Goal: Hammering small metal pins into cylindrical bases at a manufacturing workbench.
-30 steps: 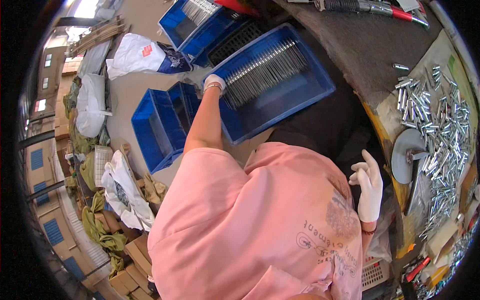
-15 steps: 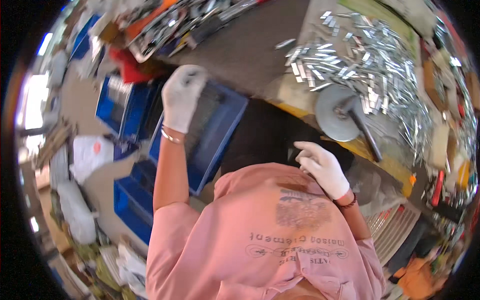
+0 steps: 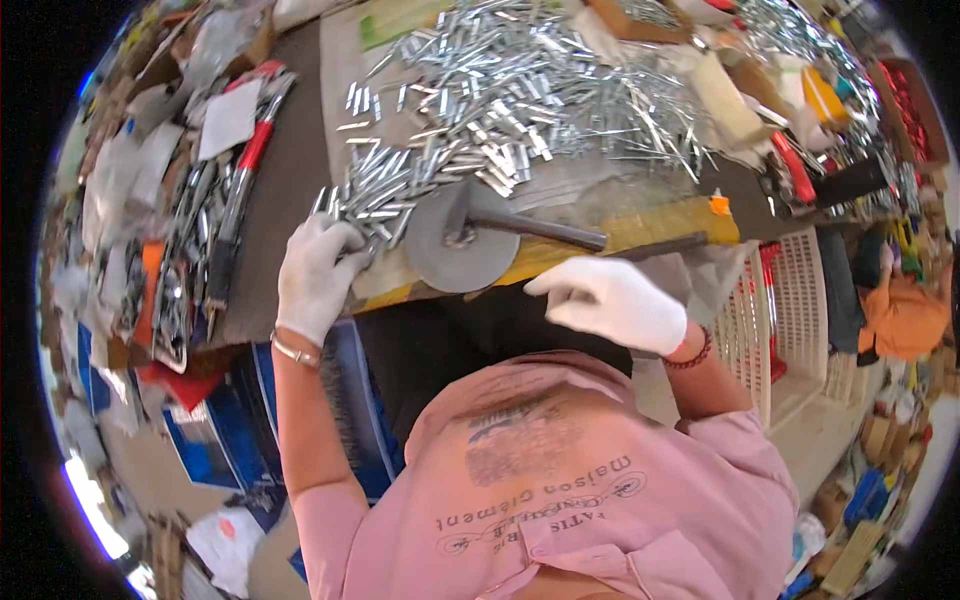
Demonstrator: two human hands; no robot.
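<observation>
Swinging round from the bin [image 3: 372, 425] to the worktop [image 3: 292, 130], and wasting no time! Trading the bin of a second ago for the heap, bringing the left hand [image 3: 317, 275] in at the near left edge of the pins [image 3: 490, 110]. Leaving the bin behind, low on the left and below the worktop's near edge, with neither hand touching. Shifting the work, judging by this, from bin to loose pins, but not yet showing a single one lifted clear.

Looking closely at the left grip now: curling fingers and thumb toward each other, keeping only a narrow gap, dipping right in beside the nearest pins. Hiding the fingertips partly, so no telling between pinching a pin and merely brushing against one. Seeing pins spreading from there in a bright scatter, toward the far side and off to the right.

Staying clear of the disc [image 3: 440, 262], just right of the left hand, and of the bar [image 3: 550, 231] lying across it and pointing right. Hovering meanwhile with the right hand [image 3: 618, 304] by the near edge, right of the disc: bending the fingers loosely, stretching one leftward, showing nothing in that grip and apparently touching nothing.
</observation>
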